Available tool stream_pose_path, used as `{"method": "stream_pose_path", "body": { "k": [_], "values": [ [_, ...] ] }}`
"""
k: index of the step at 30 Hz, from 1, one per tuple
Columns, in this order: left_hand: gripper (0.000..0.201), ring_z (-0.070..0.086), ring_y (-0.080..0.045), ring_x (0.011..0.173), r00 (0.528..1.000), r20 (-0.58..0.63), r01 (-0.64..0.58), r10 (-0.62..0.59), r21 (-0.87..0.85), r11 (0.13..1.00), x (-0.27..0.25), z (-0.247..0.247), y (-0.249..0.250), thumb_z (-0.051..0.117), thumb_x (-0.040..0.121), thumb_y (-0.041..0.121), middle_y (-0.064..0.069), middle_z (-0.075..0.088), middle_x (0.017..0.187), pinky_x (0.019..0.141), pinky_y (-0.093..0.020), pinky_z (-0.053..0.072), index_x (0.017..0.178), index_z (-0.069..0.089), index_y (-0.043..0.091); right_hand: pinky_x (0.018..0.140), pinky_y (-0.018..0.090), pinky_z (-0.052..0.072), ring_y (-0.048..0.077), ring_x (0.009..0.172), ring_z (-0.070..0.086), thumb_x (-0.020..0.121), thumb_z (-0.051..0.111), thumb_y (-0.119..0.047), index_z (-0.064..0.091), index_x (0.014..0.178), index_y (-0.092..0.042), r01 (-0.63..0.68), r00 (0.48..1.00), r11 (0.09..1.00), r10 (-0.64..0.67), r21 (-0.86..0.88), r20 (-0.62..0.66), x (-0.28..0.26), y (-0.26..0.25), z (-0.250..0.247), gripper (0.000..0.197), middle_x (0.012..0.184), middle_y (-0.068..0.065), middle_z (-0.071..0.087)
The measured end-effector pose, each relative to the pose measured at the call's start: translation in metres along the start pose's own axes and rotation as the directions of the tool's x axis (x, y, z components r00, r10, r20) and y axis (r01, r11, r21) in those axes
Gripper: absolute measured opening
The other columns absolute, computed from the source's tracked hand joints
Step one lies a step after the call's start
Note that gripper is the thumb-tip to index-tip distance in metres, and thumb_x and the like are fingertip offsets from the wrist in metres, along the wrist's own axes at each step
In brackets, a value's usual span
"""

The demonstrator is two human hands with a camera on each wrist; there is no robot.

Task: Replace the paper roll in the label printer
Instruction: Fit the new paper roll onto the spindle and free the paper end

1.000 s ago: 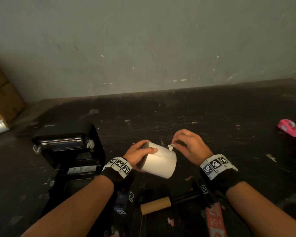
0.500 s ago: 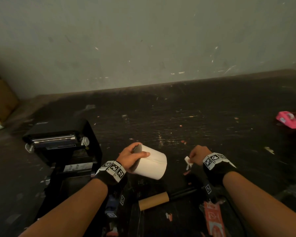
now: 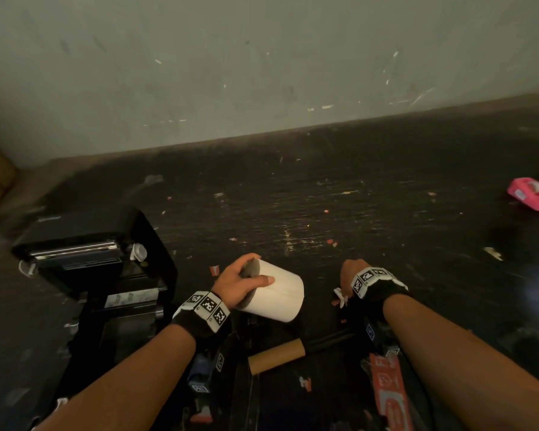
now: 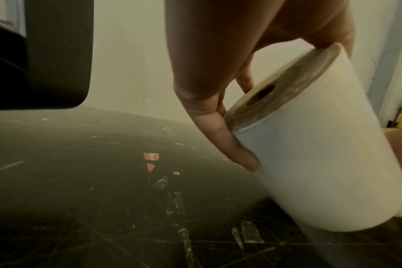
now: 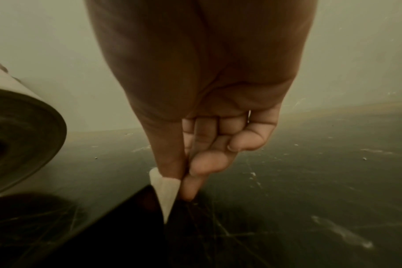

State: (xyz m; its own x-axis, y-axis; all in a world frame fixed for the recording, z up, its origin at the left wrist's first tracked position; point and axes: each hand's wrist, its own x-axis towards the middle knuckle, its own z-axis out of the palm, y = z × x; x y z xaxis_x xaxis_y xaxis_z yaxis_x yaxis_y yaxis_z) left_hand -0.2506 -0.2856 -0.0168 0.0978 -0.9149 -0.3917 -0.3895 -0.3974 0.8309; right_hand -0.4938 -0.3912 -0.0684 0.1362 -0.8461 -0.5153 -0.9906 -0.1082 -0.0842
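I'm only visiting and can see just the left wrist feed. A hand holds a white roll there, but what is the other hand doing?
Observer: The right hand pinches a small white paper scrap between thumb and fingers, low over the dark table.
Visitor: And where is the printer itself?
Observer: The black label printer stands on the table, to the left of the left hand. Its lid looks open.
Visitor: Is the old roll anywhere?
Observer: An empty brown cardboard core lies nearer the person than the paper roll.
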Motion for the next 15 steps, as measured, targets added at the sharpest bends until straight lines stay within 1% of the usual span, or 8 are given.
{"method": "stream_pose_path", "body": {
  "k": [2, 3, 5, 7, 9, 11, 13, 15],
  "values": [
    [0.046, 0.040, -0.002, 0.083, 0.999, -0.003, -0.034, 0.034, 0.037, 0.999, -0.002, 0.002, 0.004, 0.066, 0.083, 0.022, 0.013, 0.041, 0.095, 0.083, -0.031, 0.038, 0.123, 0.045, 0.029, 0.070, 0.032, 0.054, 0.025, 0.080, 0.061, 0.075, 0.070, -0.027, 0.059, 0.085, -0.015, 0.003, 1.000, 1.000, -0.003, -0.002, -0.008, 0.002, 0.002, 0.001, 0.018, 0.099, 0.009, 0.065],
    [0.047, 0.038, 0.000, 0.082, 0.999, 0.002, -0.052, 0.052, 0.064, 0.997, -0.002, 0.004, 0.006, 0.066, 0.084, 0.022, 0.011, 0.043, 0.099, 0.081, -0.028, 0.036, 0.125, 0.044, 0.027, 0.069, 0.032, 0.054, 0.024, 0.078, 0.061, 0.074, 0.070, -0.028, 0.060, 0.085, -0.015, -0.005, 1.000, 1.000, 0.005, 0.005, -0.009, 0.002, 0.003, 0.002, 0.020, 0.096, 0.007, 0.064],
    [0.052, 0.042, -0.007, 0.091, 0.997, 0.027, -0.069, 0.066, 0.114, 0.991, -0.001, 0.005, 0.007, 0.067, 0.083, 0.025, 0.004, 0.045, 0.113, 0.082, -0.028, 0.034, 0.129, 0.043, 0.028, 0.067, 0.032, 0.053, 0.022, 0.077, 0.060, 0.074, 0.070, -0.036, 0.060, 0.084, -0.016, -0.024, 1.000, 0.999, 0.024, 0.039, -0.003, -0.001, 0.006, 0.000, 0.025, 0.096, 0.006, 0.065],
    [0.053, 0.041, -0.013, 0.102, 0.997, 0.041, -0.077, 0.072, 0.144, 0.987, -0.002, 0.005, 0.007, 0.067, 0.081, 0.028, 0.001, 0.043, 0.118, 0.086, -0.031, 0.034, 0.129, 0.043, 0.030, 0.068, 0.031, 0.052, 0.021, 0.080, 0.060, 0.077, 0.067, -0.041, 0.065, 0.088, -0.012, -0.039, 0.999, 0.993, 0.040, 0.113, -0.002, -0.011, 0.013, -0.005, 0.031, 0.098, 0.007, 0.066],
    [0.050, 0.044, -0.016, 0.104, 0.997, 0.054, -0.063, 0.056, 0.129, 0.990, -0.001, 0.005, 0.006, 0.068, 0.080, 0.030, -0.001, 0.045, 0.122, 0.088, -0.034, 0.038, 0.123, 0.044, 0.034, 0.077, 0.033, 0.053, 0.021, 0.088, 0.063, 0.082, 0.062, -0.040, 0.069, 0.095, -0.012, -0.041, 0.999, 0.976, 0.045, 0.214, -0.018, -0.025, 0.023, -0.009, 0.032, 0.098, 0.007, 0.067],
    [0.046, 0.047, -0.015, 0.101, 0.997, 0.049, -0.058, 0.054, 0.090, 0.994, -0.001, 0.004, 0.005, 0.069, 0.080, 0.030, 0.000, 0.046, 0.119, 0.086, -0.034, 0.040, 0.119, 0.044, 0.035, 0.081, 0.033, 0.053, 0.021, 0.090, 0.064, 0.084, 0.058, -0.043, 0.069, 0.094, -0.014, -0.031, 0.999, 0.956, 0.032, 0.293, 0.000, -0.043, 0.035, -0.007, 0.033, 0.096, 0.006, 0.067],
    [0.044, 0.048, -0.017, 0.102, 0.999, 0.029, -0.045, 0.044, 0.054, 0.997, -0.002, 0.003, 0.004, 0.069, 0.080, 0.030, -0.001, 0.046, 0.119, 0.084, -0.035, 0.041, 0.118, 0.045, 0.034, 0.077, 0.032, 0.053, 0.018, 0.084, 0.066, 0.082, 0.059, -0.049, 0.068, 0.084, -0.018, -0.030, 0.998, 0.928, 0.008, 0.371, 0.060, -0.058, 0.045, 0.000, 0.032, 0.090, 0.005, 0.069],
    [0.045, 0.048, -0.021, 0.106, 0.999, 0.000, -0.037, 0.037, 0.020, 0.999, -0.002, 0.002, 0.001, 0.070, 0.079, 0.031, -0.004, 0.045, 0.123, 0.084, -0.035, 0.042, 0.117, 0.046, 0.035, 0.073, 0.029, 0.051, 0.016, 0.082, 0.065, 0.079, 0.061, -0.052, 0.069, 0.083, -0.021, -0.022, 0.995, 0.918, -0.018, 0.397, 0.096, -0.070, 0.051, 0.009, 0.033, 0.087, 0.003, 0.068]
  ]
}}
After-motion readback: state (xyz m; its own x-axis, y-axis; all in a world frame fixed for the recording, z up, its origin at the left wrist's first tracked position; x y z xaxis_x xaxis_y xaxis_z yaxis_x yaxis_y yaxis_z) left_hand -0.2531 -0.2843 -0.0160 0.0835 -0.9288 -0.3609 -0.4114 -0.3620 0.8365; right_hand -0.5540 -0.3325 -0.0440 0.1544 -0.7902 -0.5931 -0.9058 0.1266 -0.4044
